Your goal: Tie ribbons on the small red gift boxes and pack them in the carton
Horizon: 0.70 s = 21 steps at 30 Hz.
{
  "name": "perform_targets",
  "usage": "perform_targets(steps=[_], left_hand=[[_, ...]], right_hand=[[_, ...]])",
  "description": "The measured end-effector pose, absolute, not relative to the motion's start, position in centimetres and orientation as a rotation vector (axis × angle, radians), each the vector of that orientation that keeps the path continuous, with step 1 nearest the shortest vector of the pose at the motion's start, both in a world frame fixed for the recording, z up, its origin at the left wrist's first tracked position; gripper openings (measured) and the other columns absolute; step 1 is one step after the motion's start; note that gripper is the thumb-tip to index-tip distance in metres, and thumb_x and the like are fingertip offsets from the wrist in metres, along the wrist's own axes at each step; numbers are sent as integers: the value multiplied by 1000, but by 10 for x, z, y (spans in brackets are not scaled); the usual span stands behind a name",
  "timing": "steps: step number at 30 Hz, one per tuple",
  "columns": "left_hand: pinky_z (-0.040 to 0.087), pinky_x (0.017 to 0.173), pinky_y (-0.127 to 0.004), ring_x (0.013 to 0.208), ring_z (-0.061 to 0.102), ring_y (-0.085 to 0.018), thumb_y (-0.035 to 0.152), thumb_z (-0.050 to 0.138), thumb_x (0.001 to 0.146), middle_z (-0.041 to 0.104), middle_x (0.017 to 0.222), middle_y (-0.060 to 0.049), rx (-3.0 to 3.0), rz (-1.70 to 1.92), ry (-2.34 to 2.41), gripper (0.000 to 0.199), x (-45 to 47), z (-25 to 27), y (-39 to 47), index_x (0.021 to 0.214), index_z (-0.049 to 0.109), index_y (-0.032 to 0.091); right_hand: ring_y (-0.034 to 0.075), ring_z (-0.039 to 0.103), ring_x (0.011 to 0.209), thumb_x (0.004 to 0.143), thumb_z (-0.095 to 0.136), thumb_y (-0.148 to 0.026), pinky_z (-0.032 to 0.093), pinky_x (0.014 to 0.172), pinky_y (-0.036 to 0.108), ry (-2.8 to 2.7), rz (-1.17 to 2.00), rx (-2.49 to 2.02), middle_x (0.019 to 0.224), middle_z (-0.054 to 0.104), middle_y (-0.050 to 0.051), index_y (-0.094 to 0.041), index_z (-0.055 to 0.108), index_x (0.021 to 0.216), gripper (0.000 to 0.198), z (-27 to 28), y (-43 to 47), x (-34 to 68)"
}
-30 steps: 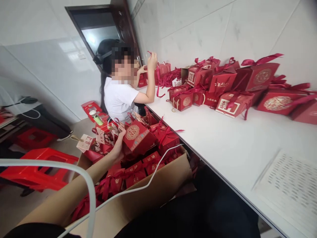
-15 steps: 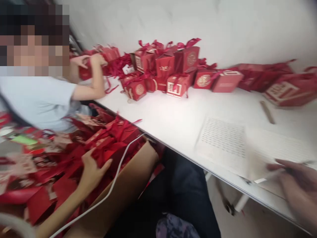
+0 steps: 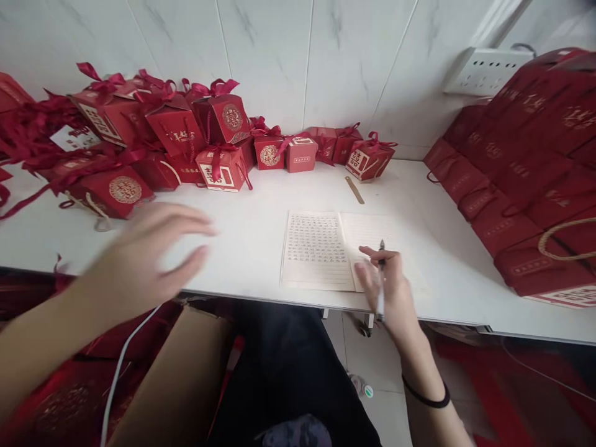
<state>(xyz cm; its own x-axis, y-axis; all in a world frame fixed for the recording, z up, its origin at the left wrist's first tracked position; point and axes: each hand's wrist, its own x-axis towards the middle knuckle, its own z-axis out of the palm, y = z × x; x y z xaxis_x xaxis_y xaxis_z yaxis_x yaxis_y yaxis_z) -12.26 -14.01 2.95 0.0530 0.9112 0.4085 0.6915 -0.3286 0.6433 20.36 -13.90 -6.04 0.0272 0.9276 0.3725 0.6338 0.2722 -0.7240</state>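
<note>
My left hand [image 3: 149, 257], slightly blurred, is raised over the left part of the white table [image 3: 251, 242]. Its thumb and fingers are apart, with nothing between them. In my right hand [image 3: 388, 288] is a pen [image 3: 381, 273], held between the fingers with its dark end pointing up and away. That hand is over the lower edge of an open notebook [image 3: 316, 273]. Rows of handwriting cover much of the left page, while the ruled right page is partly behind my fingers.
Red gift boxes with ribbons [image 3: 218, 167] line the wall. A flat golden strip [image 3: 354, 190] lies behind the notebook. Stacked red gift bags [image 3: 535, 236] stand at right, below a power strip [image 3: 487, 69]. A cardboard box [image 3: 177, 372] and a white cable [image 3: 116, 372] are at lower left.
My view has swung right, and the co-worker is out of sight. My left hand has come up from the box of red packaging to above the table. The pen stays in my right hand.
</note>
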Motion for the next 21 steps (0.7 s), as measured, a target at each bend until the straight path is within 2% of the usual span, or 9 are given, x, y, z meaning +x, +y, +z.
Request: perform_targets(steps=[2,4,7,11,14,17,19,21], left_hand=[[30,108,-45,108,52,-28,33,65,71,63,99,-2,2271,812,1376,20,-88,33,-97,87,69,23],[29,107,-46,112,50,-30,29,64,70,61,108,-6,2306,620,1210,24,-50,20,-52,93,67,21],[26,106,-47,120,46,-30,30,62,74,57,120,-9,2382,539,1094,32,-5,-15,-2,104,63,20],[24,107,-47,124,42,-30,39,59,78,53,128,-11,2394,531,1023,39,12,-48,14,112,61,19],[22,107,-46,125,41,-31,44,60,77,53,127,-9,2387,503,980,41,9,-54,9,111,63,20],[21,108,-44,123,41,-30,42,61,75,54,125,-7,2378,511,980,39,7,-54,7,109,64,21],[21,109,-44,124,40,-30,41,61,75,54,126,-7,2387,498,1002,40,8,-54,7,109,64,22],[21,109,-44,125,38,-29,42,59,76,52,127,-7,2406,475,1016,41,9,-54,8,111,63,22]], right_hand=[[35,57,113,87,50,-53,52,80,50,-1829,398,-1443,126,54,23,-22,36,97,35,-64,-141,196],[37,54,116,86,51,-53,51,82,54,-1935,356,-1434,127,54,23,-22,37,94,35,-67,-141,196],[33,57,114,86,53,-49,51,84,54,-2004,397,-1442,128,54,18,-23,38,92,30,-68,-138,212],[30,61,107,85,57,-47,53,81,48,-1963,504,-1525,129,55,12,-24,43,92,28,-65,-138,243],[27,63,102,90,48,-47,54,78,43,-1753,445,-1570,116,63,11,-23,49,97,25,-61,-140,247],[24,63,92,92,33,-59,53,78,42,-1516,468,-1412,102,63,10,-22,55,107,45,-53,-141,221],[21,61,81,91,25,-66,53,75,40,-1458,629,-1236,93,61,9,-20,60,104,59,-49,-140,196],[17,57,68,92,30,-62,50,64,34,-1427,778,-1186,79,58,5,-20,63,93,54,-47,-136,172]])
